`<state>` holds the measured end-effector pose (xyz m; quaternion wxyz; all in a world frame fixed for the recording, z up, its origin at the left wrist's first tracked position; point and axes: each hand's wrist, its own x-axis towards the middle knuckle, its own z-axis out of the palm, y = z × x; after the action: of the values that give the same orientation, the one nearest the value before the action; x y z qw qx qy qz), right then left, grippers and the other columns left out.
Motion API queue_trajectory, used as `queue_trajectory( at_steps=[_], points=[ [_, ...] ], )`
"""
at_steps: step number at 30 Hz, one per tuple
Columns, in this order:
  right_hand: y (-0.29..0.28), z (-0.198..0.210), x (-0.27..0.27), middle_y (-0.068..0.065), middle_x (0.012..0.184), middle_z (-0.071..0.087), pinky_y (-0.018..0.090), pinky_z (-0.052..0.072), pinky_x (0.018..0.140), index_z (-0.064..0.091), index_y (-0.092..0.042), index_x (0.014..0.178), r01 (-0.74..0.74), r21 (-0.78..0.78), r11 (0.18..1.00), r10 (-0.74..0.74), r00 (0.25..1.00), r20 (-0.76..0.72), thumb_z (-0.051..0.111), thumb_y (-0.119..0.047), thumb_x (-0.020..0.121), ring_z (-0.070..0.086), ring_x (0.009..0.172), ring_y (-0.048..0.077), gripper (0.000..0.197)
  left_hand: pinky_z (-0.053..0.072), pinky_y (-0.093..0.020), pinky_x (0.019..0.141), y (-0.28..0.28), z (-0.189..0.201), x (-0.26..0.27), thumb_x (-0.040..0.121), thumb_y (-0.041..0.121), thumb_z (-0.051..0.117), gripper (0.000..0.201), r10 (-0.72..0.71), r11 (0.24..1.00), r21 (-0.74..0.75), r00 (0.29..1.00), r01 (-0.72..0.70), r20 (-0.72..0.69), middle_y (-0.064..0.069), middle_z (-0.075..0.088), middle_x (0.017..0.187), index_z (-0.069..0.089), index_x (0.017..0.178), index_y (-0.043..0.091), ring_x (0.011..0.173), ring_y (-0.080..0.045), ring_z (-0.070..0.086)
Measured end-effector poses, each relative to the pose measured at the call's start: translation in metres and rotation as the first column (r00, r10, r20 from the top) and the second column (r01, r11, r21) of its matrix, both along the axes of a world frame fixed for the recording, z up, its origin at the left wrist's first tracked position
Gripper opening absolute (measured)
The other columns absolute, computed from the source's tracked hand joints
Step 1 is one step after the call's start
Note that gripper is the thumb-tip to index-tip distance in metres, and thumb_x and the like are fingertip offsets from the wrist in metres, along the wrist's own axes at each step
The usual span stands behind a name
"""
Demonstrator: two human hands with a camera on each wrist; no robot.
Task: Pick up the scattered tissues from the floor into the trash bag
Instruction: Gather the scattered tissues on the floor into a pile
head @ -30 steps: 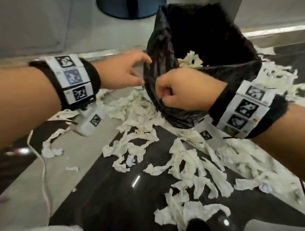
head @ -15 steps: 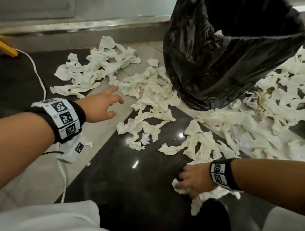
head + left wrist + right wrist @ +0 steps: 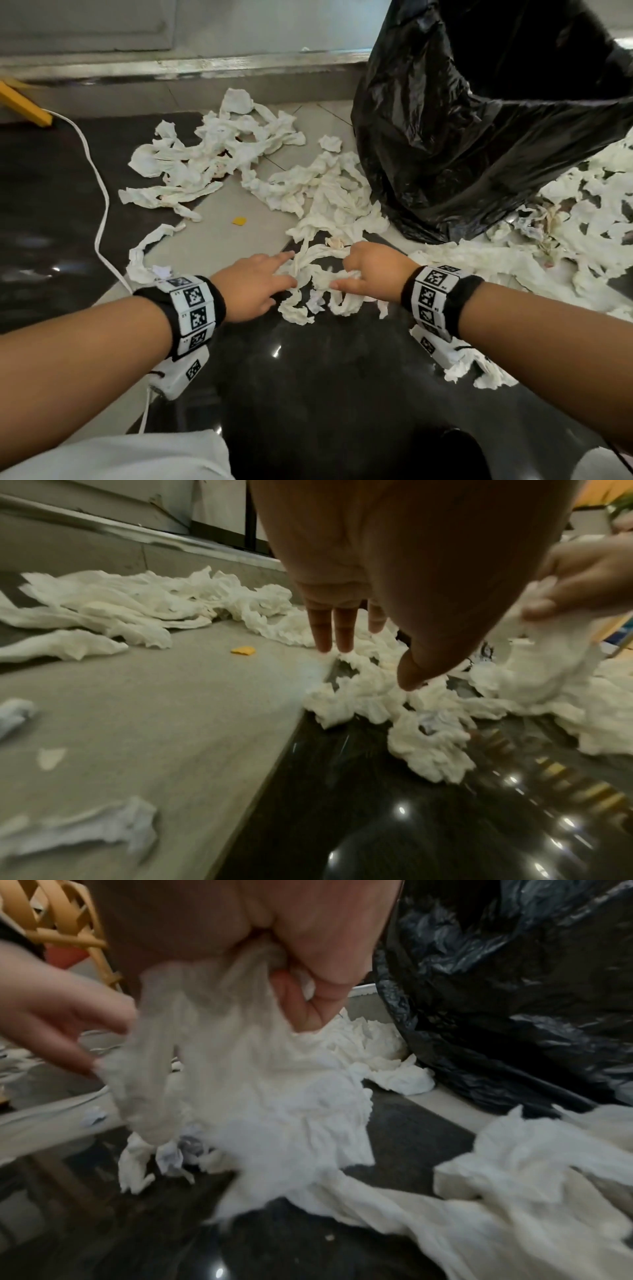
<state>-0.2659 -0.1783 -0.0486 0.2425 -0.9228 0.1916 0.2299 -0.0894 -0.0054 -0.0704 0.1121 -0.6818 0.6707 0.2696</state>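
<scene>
From the head view we note the right hand (image 3: 371, 270) with fingers curled round a bunch of tissues (image 3: 329, 274) at the middle of the floor (image 3: 342, 377), on the dark tile. The left hand (image 3: 251, 287) lies just beside it, fingers straight and slightly spread, tips touching the same bunch. The trash bag (image 3: 479, 120) stands open toward the far right of the floor, with more loose tissues heaped in front of it and to its left. A white cable (image 3: 99, 192) runs along the left side.

From the left wrist view we record the left fingers (image 3: 334, 631) straight, close together, tips at the tissues (image 3: 377, 688) on the tile edge.

From the right wrist view we record the right fingers (image 3: 301, 1004) clenched on the tissues (image 3: 274, 1085); the bag (image 3: 514, 988) stands near, to the right.
</scene>
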Motion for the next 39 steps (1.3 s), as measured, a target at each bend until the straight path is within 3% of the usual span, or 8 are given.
queue_trajectory(
  at_steps=[4, 8, 13, 18, 24, 29, 35, 39],
  points=[
    [0.005, 0.003, 0.008, 0.006, 0.11, 0.053, 0.029, 0.041, 0.088, 0.063, -0.013, 0.109, 0.063, -0.02, 0.998, -0.062, 0.997, 0.045, 0.054, -0.025, 0.088, 0.053, 0.106, 0.024, 0.025, 0.023, -0.05, 0.113, -0.006, -0.015, -0.017, 0.086, 0.049, 0.054, 0.06, -0.053, 0.999, -0.012, 0.998, 0.053, 0.033, -0.01, -0.004, 0.159, 0.027, 0.139, 0.046, 0.141, -0.038, 0.014],
    [0.005, 0.013, 0.012, 0.006, 0.095, 0.058, 0.034, 0.051, 0.073, 0.056, -0.013, 0.098, 0.229, 0.073, 0.971, -0.237, 0.962, 0.136, 0.048, 0.002, 0.08, 0.06, 0.086, 0.026, 0.025, 0.014, -0.056, 0.115, -0.009, -0.039, -0.029, 0.089, 0.044, 0.052, 0.063, -0.126, 0.989, 0.085, 0.99, 0.121, 0.06, -0.01, -0.016, 0.157, 0.017, 0.141, 0.049, 0.141, -0.046, 0.0],
    [0.006, 0.018, 0.018, -0.005, 0.083, 0.055, 0.027, 0.046, 0.063, 0.053, -0.032, 0.11, 0.319, 0.14, 0.938, -0.342, 0.916, 0.208, 0.062, -0.019, 0.085, 0.051, 0.061, 0.009, 0.03, 0.04, -0.05, 0.099, -0.013, -0.045, -0.029, 0.092, 0.019, 0.044, 0.036, -0.105, 0.99, 0.101, 0.994, 0.101, 0.031, -0.015, 0.018, 0.147, 0.038, 0.127, 0.024, 0.126, -0.041, 0.032],
    [0.014, 0.006, 0.025, 0.0, 0.104, 0.046, 0.029, 0.045, 0.081, 0.055, -0.028, 0.109, 0.168, 0.012, 0.986, -0.169, 0.979, 0.118, 0.065, -0.041, 0.08, 0.054, 0.089, 0.019, 0.033, 0.046, -0.042, 0.086, -0.018, -0.026, -0.008, 0.092, 0.02, 0.042, 0.023, 0.102, 0.994, 0.055, 0.989, -0.097, -0.103, -0.014, 0.046, 0.114, 0.046, 0.115, 0.016, 0.099, -0.034, 0.054],
    [0.047, -0.032, 0.028, 0.008, 0.131, 0.034, 0.04, 0.05, 0.089, 0.044, -0.027, 0.122, -0.105, -0.037, 0.994, 0.101, 0.99, -0.095, 0.063, -0.027, 0.082, 0.053, 0.108, 0.03, 0.044, 0.043, -0.032, 0.075, 0.0, 0.005, 0.023, 0.083, 0.031, 0.056, 0.021, 0.331, 0.935, -0.059, 0.92, -0.35, -0.212, -0.002, 0.05, 0.091, 0.057, 0.094, 0.013, 0.087, -0.022, 0.053],
    [0.061, -0.042, 0.046, 0.011, 0.123, 0.041, 0.042, 0.051, 0.079, 0.044, -0.017, 0.121, -0.102, -0.111, 0.989, 0.101, 0.995, -0.011, 0.046, -0.009, 0.085, 0.057, 0.097, 0.033, 0.037, 0.034, -0.027, 0.07, 0.021, 0.016, 0.05, 0.083, 0.016, 0.055, 0.007, 0.402, 0.903, -0.105, 0.905, -0.417, -0.136, -0.001, 0.052, 0.087, 0.05, 0.079, 0.02, 0.09, -0.024, 0.055],
    [0.047, -0.048, 0.075, 0.013, 0.155, 0.004, 0.035, 0.051, 0.075, 0.017, -0.038, 0.143, 0.159, -0.146, 0.976, -0.165, 0.986, -0.03, 0.054, -0.02, 0.088, 0.061, 0.101, 0.029, 0.069, 0.04, -0.03, 0.074, 0.062, 0.018, 0.08, 0.079, 0.005, 0.053, 0.027, 0.591, 0.779, -0.122, 0.785, -0.615, -0.186, -0.009, 0.054, 0.101, 0.051, 0.104, 0.016, 0.091, -0.028, 0.055],
    [0.047, -0.059, 0.077, 0.017, 0.143, 0.022, 0.04, 0.05, 0.086, 0.026, -0.036, 0.141, 0.122, -0.175, 0.977, -0.158, 0.965, -0.208, 0.05, -0.029, 0.091, 0.059, 0.102, 0.032, 0.057, 0.046, -0.035, 0.084, 0.078, 0.012, 0.085, 0.082, -0.002, 0.045, 0.046, 0.646, 0.752, -0.044, 0.749, -0.657, -0.149, -0.009, 0.054, 0.11, 0.044, 0.124, 0.018, 0.094, -0.027, 0.056]
  ],
)
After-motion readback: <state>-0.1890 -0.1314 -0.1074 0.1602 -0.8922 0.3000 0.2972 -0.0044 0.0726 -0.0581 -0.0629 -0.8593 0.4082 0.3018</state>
